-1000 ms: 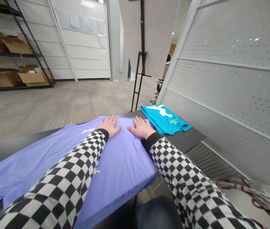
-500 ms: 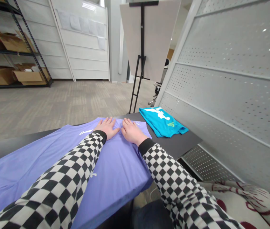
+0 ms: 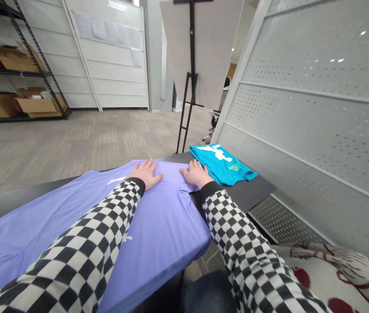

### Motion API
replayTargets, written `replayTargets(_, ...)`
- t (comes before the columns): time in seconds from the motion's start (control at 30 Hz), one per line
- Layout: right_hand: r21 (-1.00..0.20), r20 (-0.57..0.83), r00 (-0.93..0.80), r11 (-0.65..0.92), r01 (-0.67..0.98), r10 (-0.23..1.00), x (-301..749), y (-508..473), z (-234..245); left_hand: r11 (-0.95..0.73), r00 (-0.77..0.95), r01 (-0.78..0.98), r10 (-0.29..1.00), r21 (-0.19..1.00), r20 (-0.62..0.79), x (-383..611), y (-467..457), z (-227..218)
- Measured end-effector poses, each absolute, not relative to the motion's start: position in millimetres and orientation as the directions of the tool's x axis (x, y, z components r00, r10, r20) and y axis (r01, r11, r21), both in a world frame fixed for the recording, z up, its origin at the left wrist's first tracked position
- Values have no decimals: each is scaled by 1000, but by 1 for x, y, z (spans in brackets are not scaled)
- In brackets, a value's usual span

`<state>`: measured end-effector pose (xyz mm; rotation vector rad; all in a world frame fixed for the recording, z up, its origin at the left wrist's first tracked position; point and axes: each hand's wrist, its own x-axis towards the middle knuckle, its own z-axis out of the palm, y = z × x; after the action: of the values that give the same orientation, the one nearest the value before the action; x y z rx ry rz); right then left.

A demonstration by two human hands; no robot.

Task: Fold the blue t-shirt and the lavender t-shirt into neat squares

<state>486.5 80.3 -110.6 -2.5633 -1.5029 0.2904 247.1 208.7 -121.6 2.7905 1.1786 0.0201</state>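
A lavender T-shirt (image 3: 161, 226) lies spread over the dark table, its lower part draping past the near edge. My left hand (image 3: 145, 174) rests flat on its far part, fingers spread, beside a white print. Further right, my right hand (image 3: 197, 174) is laid on the shirt's sleeve with its fingers stretched out. Small creases run through the cloth just below that hand. A folded bright blue garment (image 3: 226, 167) with white and green prints sits right beyond my right hand.
The black table (image 3: 252, 191) ends at the right near a perforated grey panel (image 3: 301, 126). Behind it stands a black easel (image 3: 187, 108) with a board. Boxes fill a rack (image 3: 24, 71) at far left. A patterned cloth (image 3: 340, 274) lies at lower right.
My right hand has slid to the right across the shirt, away from my left hand, and the cloth under it looks flatter. My left hand stays in place.
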Motion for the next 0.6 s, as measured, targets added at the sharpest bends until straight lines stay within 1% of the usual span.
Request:
replayTargets(0.07, -217, -77, 510, -514, 830, 857, 487, 78, -107, -692, 699, 713, 715, 112, -31, 247, 208, -121)
replayTargets(0.1, -210, -51, 518, -516, 830, 854, 484, 77, -105, -692, 698, 713, 715, 113, -29, 247, 208, -121)
replayTargets(0.17, -198, 54, 481, -462, 864, 875, 470, 78, -101, -691, 697, 713, 716, 117, -21, 247, 207, -121)
replayTargets(0.23, -186, 159, 338, -308, 933, 928, 448, 80, -98, -692, 699, 711, 715, 122, -15, 247, 206, -121)
replayTargets(0.27, -182, 174, 241, -210, 961, 955, 436, 82, -98, -693, 699, 711, 715, 123, -13, 247, 206, -121)
replayTargets(0.33, -195, 122, 85, -60, 979, 989, 418, 85, -100, -692, 698, 712, 716, 121, -11, 247, 205, -121)
replayTargets(0.37, -208, 74, 49, -33, 978, 996, 414, 86, -101, -690, 696, 714, 718, 120, -10, 247, 206, -121)
replayTargets(0.43, -224, 1, 62, -61, 973, 998, 416, 86, -105, -689, 694, 715, 719, 119, -7, 247, 206, -122)
replayTargets(0.6, -186, -78, 281, -291, 939, 957, 461, 79, -110, -690, 696, 714, 718, 120, -14, 246, 207, -122)
